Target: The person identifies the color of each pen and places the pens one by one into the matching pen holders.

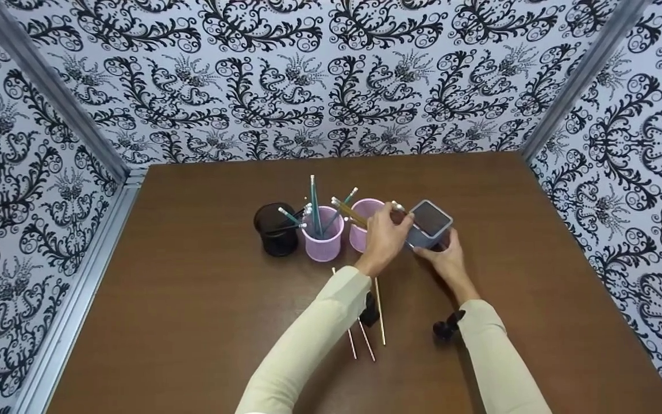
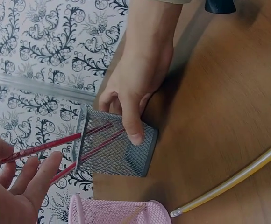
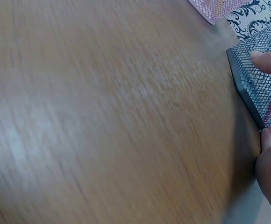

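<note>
My right hand [image 1: 449,261] grips a square grey mesh pencil cup [image 2: 107,156] low on its sides, thumb on the near wall. The cup leans in the head view, its mouth facing up. With thumb and fingers my left hand [image 1: 387,237] pinches a red pencil [image 2: 46,145] by its end, the other end reaching inside the cup. A second red pencil [image 2: 98,148] also stands in the cup, passing close by the left fingers. In the right wrist view the cup's dark base edge [image 3: 247,100] shows beside the right hand.
A pink mesh cup [image 1: 358,240] with yellow pencils [image 1: 349,213] stands left of the grey one. Further left are another pink cup [image 1: 323,251] with green pencils [image 1: 315,207] and a black cup [image 1: 279,244]. Several loose pencils, one yellow [image 1: 381,322], lie under the left forearm.
</note>
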Motion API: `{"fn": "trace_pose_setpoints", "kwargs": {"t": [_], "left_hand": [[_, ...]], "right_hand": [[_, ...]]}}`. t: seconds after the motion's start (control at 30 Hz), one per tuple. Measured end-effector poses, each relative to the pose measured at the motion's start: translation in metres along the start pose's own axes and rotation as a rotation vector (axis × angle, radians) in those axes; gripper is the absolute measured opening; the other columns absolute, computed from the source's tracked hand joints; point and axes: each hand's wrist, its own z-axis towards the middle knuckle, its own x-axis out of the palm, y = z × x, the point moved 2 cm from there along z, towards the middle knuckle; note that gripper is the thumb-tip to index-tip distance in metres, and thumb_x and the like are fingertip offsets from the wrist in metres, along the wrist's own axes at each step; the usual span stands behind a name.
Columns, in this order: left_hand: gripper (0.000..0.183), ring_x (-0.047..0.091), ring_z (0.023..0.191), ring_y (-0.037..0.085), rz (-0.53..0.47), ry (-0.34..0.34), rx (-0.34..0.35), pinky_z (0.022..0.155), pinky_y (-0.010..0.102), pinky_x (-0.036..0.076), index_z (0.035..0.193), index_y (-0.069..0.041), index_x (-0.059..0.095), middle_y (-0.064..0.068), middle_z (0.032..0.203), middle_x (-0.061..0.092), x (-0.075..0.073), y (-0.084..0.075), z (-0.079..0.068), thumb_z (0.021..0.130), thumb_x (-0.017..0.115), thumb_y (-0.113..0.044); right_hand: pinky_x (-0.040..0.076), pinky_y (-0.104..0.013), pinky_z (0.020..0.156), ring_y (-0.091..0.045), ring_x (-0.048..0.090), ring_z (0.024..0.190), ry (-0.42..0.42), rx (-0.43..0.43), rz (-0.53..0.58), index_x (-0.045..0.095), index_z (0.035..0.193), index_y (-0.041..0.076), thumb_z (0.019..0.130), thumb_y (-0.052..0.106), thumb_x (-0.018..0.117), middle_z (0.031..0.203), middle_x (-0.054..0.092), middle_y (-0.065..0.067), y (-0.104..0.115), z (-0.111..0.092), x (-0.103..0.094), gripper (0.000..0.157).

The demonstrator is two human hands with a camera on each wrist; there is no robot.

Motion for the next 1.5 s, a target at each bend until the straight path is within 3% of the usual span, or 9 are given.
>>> {"fn": "trace_pose_setpoints", "kwargs": {"t": [0.2,0.53,0.77,0.87,1.1,1.33,1.5], "left_hand": [[0.014,0.071,0.080,0.022,0.042,0.020,0.009,0.071,0.027,0.054,0.092,-0.004,0.071,0.008,0.086,0.077,0.009,0.004,-0.001,0.091,0.072,-0.018],[0.016,0.074,0.086,0.026,0.074,0.020,-0.009,0.076,0.032,0.056,0.097,-0.003,0.075,0.009,0.091,0.078,0.017,0.013,0.001,0.091,0.071,-0.017],[0.017,0.075,0.089,0.021,0.021,0.051,-0.004,0.078,0.026,0.057,0.101,-0.002,0.075,0.010,0.095,0.078,0.019,0.014,0.000,0.092,0.070,-0.015],[0.020,0.076,0.089,0.020,0.007,0.073,-0.017,0.077,0.024,0.057,0.105,-0.001,0.073,0.010,0.095,0.079,0.018,0.016,-0.002,0.092,0.070,-0.015],[0.024,0.075,0.082,0.019,0.044,0.092,-0.042,0.071,0.023,0.055,0.112,-0.003,0.072,0.009,0.089,0.079,0.007,0.021,-0.010,0.091,0.071,-0.014],[0.019,0.072,0.089,0.020,0.154,0.126,0.006,0.077,0.033,0.056,0.106,-0.008,0.072,0.006,0.095,0.077,-0.009,0.028,-0.024,0.088,0.071,-0.014],[0.019,0.072,0.093,0.026,0.263,0.109,0.050,0.080,0.041,0.056,0.102,-0.007,0.072,0.007,0.097,0.077,-0.024,0.040,-0.034,0.083,0.069,-0.008]], "right_hand": [[0.034,-0.041,0.119,-0.033,0.042,0.143,0.022,0.027,0.030,0.026,0.152,0.000,0.078,0.002,0.082,0.152,0.043,-0.024,0.003,-0.002,0.000,0.092],[0.035,-0.045,0.118,-0.037,0.043,0.140,0.049,0.032,0.025,0.027,0.149,-0.005,0.078,-0.003,0.079,0.149,0.043,-0.030,0.036,-0.017,0.003,0.089],[0.035,-0.044,0.118,-0.034,0.043,0.141,0.026,0.003,0.009,0.029,0.150,0.001,0.078,0.002,0.082,0.150,0.044,-0.024,0.002,0.001,0.003,0.089],[0.035,-0.044,0.117,-0.034,0.043,0.141,0.014,-0.005,-0.001,0.029,0.150,0.001,0.078,0.003,0.082,0.150,0.045,-0.023,0.001,0.000,0.002,0.090],[0.032,-0.043,0.121,-0.035,0.040,0.144,0.011,0.024,0.035,0.027,0.152,0.001,0.077,0.000,0.082,0.152,0.041,-0.024,0.002,0.000,0.000,0.093],[0.031,-0.044,0.121,-0.038,0.038,0.145,0.008,0.025,0.037,0.028,0.151,0.000,0.076,0.000,0.083,0.153,0.041,-0.026,-0.002,0.000,0.000,0.093],[0.035,-0.043,0.119,-0.036,0.043,0.142,-0.013,-0.002,0.023,0.032,0.147,0.001,0.076,0.000,0.083,0.149,0.045,-0.023,0.000,-0.002,0.001,0.088]]}}
